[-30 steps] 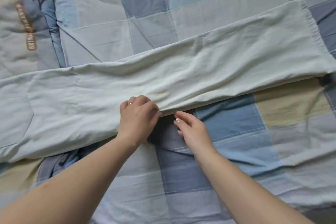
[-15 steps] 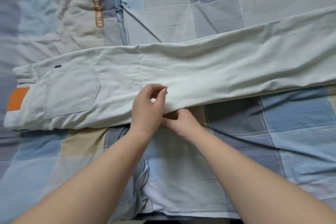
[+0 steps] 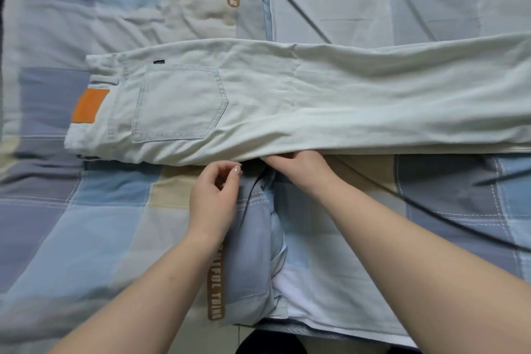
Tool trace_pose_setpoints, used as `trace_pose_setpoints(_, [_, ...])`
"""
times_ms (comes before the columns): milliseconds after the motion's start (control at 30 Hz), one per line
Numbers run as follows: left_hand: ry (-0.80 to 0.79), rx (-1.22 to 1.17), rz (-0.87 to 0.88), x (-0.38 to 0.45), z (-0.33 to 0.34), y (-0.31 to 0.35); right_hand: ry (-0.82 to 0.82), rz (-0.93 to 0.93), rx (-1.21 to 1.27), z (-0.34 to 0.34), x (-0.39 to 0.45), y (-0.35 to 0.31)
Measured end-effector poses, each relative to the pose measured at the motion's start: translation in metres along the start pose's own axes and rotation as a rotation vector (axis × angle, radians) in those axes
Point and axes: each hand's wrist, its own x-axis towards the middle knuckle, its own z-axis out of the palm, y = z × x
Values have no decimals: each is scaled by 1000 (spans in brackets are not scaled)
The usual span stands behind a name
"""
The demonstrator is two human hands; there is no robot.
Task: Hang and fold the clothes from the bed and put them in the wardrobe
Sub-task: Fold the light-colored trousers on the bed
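A pair of pale blue jeans (image 3: 301,106) lies flat across the bed, folded lengthwise. Its waistband with an orange patch (image 3: 89,105) is at the left, and the legs run off the right edge of the view. My right hand (image 3: 298,165) is at the jeans' near edge, about mid-length, with its fingertips tucked under the fabric and gripping that edge. My left hand (image 3: 214,195) hovers just below the edge, off the jeans, with fingers loosely curled and holding nothing.
The jeans rest on a patchwork quilt (image 3: 86,224) of blue, grey and beige squares. A ridge of bunched quilt with a brown lettered strip (image 3: 215,282) runs between my forearms. A white sheet (image 3: 330,310) shows at the bed's near edge.
The view swung left, bringing the waistband and back pocket into sight. My left hand let go of the jeans' edge and drew back. My right hand stays at that edge.
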Motion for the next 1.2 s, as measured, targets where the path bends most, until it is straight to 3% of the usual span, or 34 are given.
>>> trace_pose_setpoints(67, [27,-4,2,3,-4,-1,49,-97,-33,13,1,-10])
trace_pose_setpoints(167, [53,-1,4,6,-11,-4,62,-85,-121,31,16,-20])
trace_pose_setpoints(367, [233,75,51,45,-41,-20,28,98,193,21,28,-20])
trace_pose_setpoints(467, [350,175,-9,74,-67,-21,-85,51,-64,14,3,-19])
trace_pose_setpoints(567, [226,320,-113,93,-89,-27,-64,-71,-88,19,-35,-7])
trace_pose_setpoints(667, [131,397,-140,93,-95,-32,-91,83,323,37,-68,12])
trace_pose_setpoints(733, [151,335,-151,91,-93,-33,-103,241,658,46,-74,13])
trace_pose_setpoints(833, [258,46,-310,88,-84,-35,-38,228,801,47,-73,5])
trace_pose_setpoints(900, [316,-229,-495,82,-75,-37,61,233,629,51,-78,10])
trace_pose_setpoints(1000, [205,-526,-681,66,-56,-41,155,275,463,58,-96,17])
trace_pose_setpoints(1067, [176,-656,-702,63,-54,-39,190,168,525,53,-102,10])
trace_pose_setpoints(1200, [274,-658,-677,78,-70,-44,241,163,229,46,-105,31])
